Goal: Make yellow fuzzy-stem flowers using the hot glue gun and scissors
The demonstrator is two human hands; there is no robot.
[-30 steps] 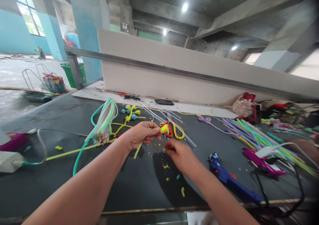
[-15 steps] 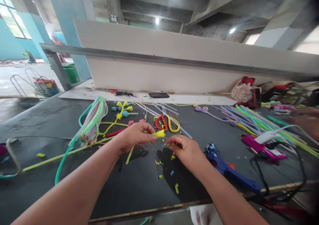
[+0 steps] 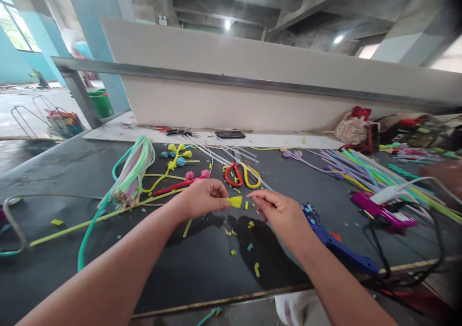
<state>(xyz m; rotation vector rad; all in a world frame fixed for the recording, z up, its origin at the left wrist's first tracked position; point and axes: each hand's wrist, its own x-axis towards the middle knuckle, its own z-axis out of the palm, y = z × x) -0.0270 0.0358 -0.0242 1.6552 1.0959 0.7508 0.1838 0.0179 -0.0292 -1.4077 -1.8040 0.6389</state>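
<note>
Between the thumb and fingers of my left hand (image 3: 206,198) is a short yellow piece of soft strip (image 3: 235,201), its flared end pointing right. My right hand (image 3: 283,215) is closed a little to the right of it, apart from it; whether anything small is in its fingertips I cannot make out. A tiny yellow scrap (image 3: 246,205) shows between the two hands. Just beyond them are scissors with one red and one yellow handle (image 3: 252,177). Yellow and blue clippings (image 3: 256,269) are scattered over the dark tabletop (image 3: 173,278) below.
To the left stands a bundle of pastel strips (image 3: 135,172), near yellow stems with buds (image 3: 176,158) and a pink stem (image 3: 180,184). On the right are a blue glue-gun-like tool (image 3: 339,249), a magenta device with a cable (image 3: 382,210) and many coloured strips (image 3: 346,164). A phone (image 3: 230,135) lies behind.
My right hand has moved right, away from the yellow piece. My left hand still holds that piece, now slightly lower and further right, with its flared end showing more.
</note>
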